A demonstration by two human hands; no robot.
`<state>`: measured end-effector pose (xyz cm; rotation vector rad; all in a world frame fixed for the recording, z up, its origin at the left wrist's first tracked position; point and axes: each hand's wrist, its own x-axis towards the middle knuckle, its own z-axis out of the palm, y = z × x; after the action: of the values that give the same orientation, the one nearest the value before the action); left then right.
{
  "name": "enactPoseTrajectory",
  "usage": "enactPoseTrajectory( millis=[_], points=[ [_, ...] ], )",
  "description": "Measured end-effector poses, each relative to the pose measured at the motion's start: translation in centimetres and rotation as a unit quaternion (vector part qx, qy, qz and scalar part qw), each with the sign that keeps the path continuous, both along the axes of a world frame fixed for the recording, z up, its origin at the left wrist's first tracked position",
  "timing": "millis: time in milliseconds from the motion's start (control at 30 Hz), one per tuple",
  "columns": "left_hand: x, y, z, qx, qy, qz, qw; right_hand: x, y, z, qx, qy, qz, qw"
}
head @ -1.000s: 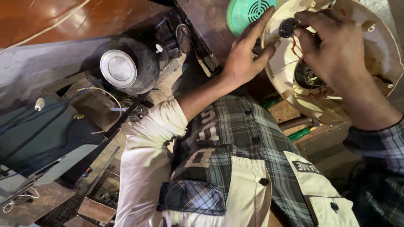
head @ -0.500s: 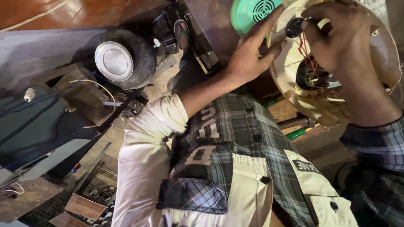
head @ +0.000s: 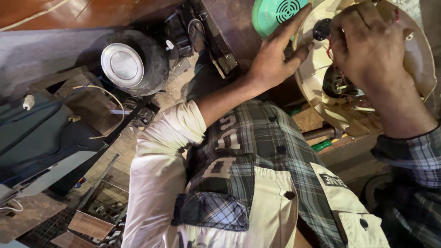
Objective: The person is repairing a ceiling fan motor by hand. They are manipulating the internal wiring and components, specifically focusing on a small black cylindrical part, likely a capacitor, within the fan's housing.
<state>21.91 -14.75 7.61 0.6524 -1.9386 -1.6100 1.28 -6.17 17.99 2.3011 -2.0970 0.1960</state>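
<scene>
Fingers of the left hand (head: 271, 62) are spreading apart, the index stretching up along the left rim of a cream round housing (head: 413, 59), the others pressing flat against its edge, gripping nothing closed. Beside it, the right hand (head: 367, 50) is curling over the middle of the same housing, its fingers bunching together above the red wires (head: 331, 50); whether they are pinching anything underneath cannot be told, since the knuckles are hiding the tips. Closest to the camera, the person's plaid shirt with cream panels (head: 257, 183) is filling the lower part of the view, its white left sleeve (head: 161, 156) rolled at the forearm. Just past the hands, a small black knob (head: 321, 28) is sitting on the housing between them, and a dark motor part (head: 337, 85) is showing below the right hand. A green vented disc (head: 275, 14) is lying behind the left hand, touching the housing's edge. Farther left, well apart, a black round object with a shiny silver face (head: 124, 64) is resting on the cluttered floor.
</scene>
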Motion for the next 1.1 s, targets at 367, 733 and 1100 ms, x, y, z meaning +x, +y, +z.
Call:
enactPoseTrajectory(
  millis=[367,733,1100],
  points=[
    [-0.3,0.0,-0.6,-0.005,-0.006,0.026,1.0,-0.1,0.2,-0.1,-0.001,-0.138,0.026,0.99],
    [0.1,0.1,-1.7,-0.021,-0.027,0.032,0.999,1.6,-2.8,0.2,0.078,-0.084,-0.032,0.993],
    [-2.7,-0.1,-2.0,-0.048,-0.073,0.062,0.994,0.5,-3.2,2.7,0.038,0.163,0.195,0.966]
  ],
)
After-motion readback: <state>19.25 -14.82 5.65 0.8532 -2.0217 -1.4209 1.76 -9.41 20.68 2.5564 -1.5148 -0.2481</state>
